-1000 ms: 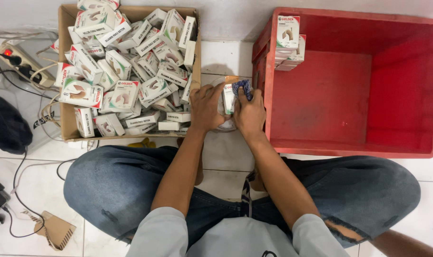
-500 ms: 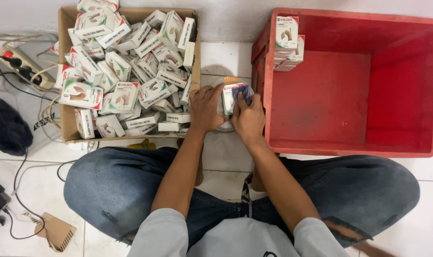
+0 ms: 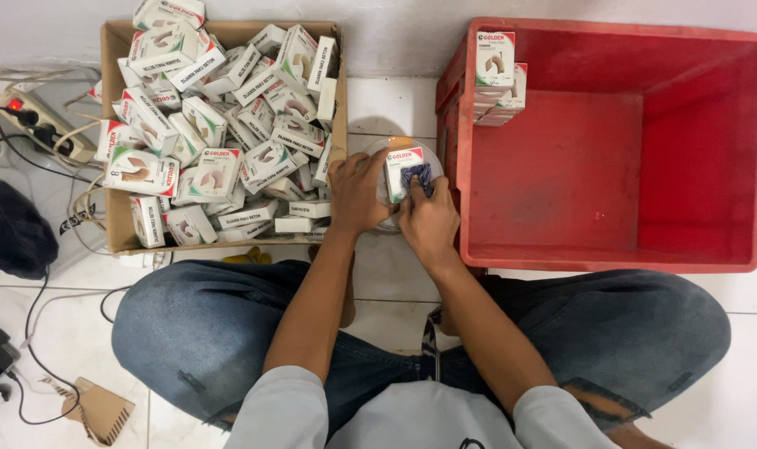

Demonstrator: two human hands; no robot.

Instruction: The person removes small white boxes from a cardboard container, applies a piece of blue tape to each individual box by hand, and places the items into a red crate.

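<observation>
Between bins: both hands' fingers clamped on small box point(image 3: 401, 169) | cardboard carton point(image 3: 112, 125) full | red crate point(image 3: 611, 224) few boxes

White tiled floor point(image 3: 395, 108) carries cardboard box point(image 3: 112, 141) (left); red crate point(image 3: 611, 249) right; power strip point(image 3: 42, 125) far left

Upper left: brown cardboard carton point(image 3: 112, 150) of small boxes point(image 3: 212, 170), white with red and green panels; centre: matching small white box point(image 3: 399, 170) and dark blue cloth point(image 3: 419, 175); right: plain red plastic crate point(image 3: 728, 158); below: blue denim jeans point(image 3: 204, 333), pale grey shirt point(image 3: 395, 420); white tiled floor point(image 3: 395, 104).
</observation>
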